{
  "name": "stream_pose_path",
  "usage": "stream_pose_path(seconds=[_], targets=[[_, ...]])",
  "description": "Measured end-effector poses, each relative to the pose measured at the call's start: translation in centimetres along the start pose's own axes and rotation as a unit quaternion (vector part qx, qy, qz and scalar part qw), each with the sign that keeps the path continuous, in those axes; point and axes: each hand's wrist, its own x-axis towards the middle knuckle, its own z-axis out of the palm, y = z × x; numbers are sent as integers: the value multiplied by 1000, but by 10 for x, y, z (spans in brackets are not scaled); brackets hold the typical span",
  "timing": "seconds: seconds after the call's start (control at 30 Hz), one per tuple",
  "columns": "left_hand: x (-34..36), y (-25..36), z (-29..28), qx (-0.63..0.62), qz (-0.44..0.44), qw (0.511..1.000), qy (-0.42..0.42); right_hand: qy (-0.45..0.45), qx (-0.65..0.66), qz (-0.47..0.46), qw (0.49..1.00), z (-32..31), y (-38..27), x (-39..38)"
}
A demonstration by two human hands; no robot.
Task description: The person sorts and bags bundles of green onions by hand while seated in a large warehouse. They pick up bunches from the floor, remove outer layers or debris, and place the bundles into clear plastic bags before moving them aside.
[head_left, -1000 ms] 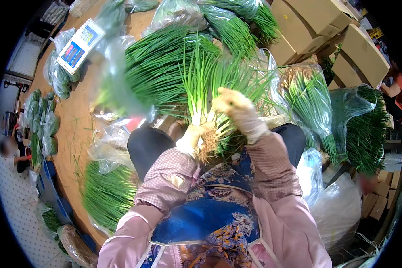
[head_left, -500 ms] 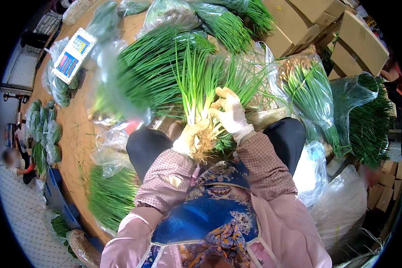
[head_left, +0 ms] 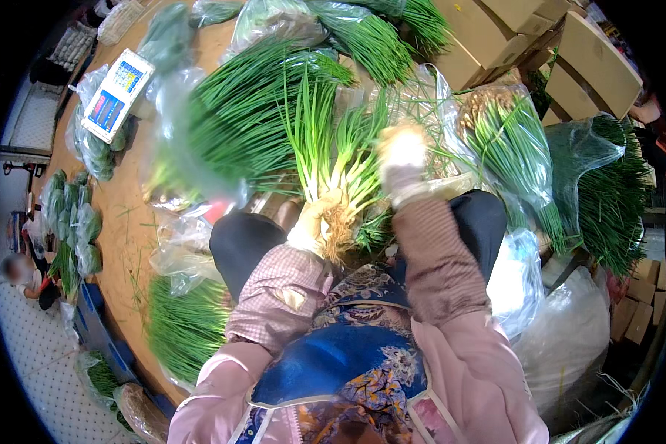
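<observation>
A bunch of green onions (head_left: 338, 159) stands between my knees, leaves upward and brown roots at the bottom. Around its pale lower stalks my left hand (head_left: 312, 220), in a pale glove, is closed. Just right of the bunch is my right hand (head_left: 405, 152), also gloved; motion and glare smear its fingers, so whether it holds anything is hidden. A large pile of green onions (head_left: 263, 111) lies beyond the bunch, partly under clear plastic. Small trimmings (head_left: 376, 231) of darker green lie below the held bunch.
Bagged green onions (head_left: 507, 144) lie at the right, before cardboard boxes (head_left: 596, 63). A white digital scale (head_left: 118, 95) sits at the far left, near several filled bags (head_left: 70, 214). Another onion pile (head_left: 185, 325) is beside my left knee. A person (head_left: 31, 277) is at the far left edge.
My right hand has moved from the bunch's stalks to the right and slightly up. My left hand keeps its grip, and the leaves have spread somewhat apart.
</observation>
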Motion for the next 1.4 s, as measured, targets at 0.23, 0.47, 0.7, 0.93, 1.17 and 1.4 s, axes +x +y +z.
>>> stream_pose_path(seconds=[0.23, 0.47, 0.7, 0.93, 1.17, 1.4], targets=[[3, 3, 14, -105, 0, 994, -2, 529, 164, 195, 810, 6, 191, 7], [3, 10, 5, -88, 40, 995, -11, 354, 276, 266, 853, 31, 170, -1], [5, 11, -10, -104, 49, 993, 16, 341, 523, 345, 701, 47, 208, 0], [-1, 6, 14, -50, 23, 998, -28, -286, 702, 48, 650, 67, 72, -42], [17, -4, 18, 546, 27, 836, 41, -126, 906, -109, 388, 100, -18, -44], [26, -47, 37, 929, 214, 299, 36, -122, 955, 55, 263, 97, -21, -61]])
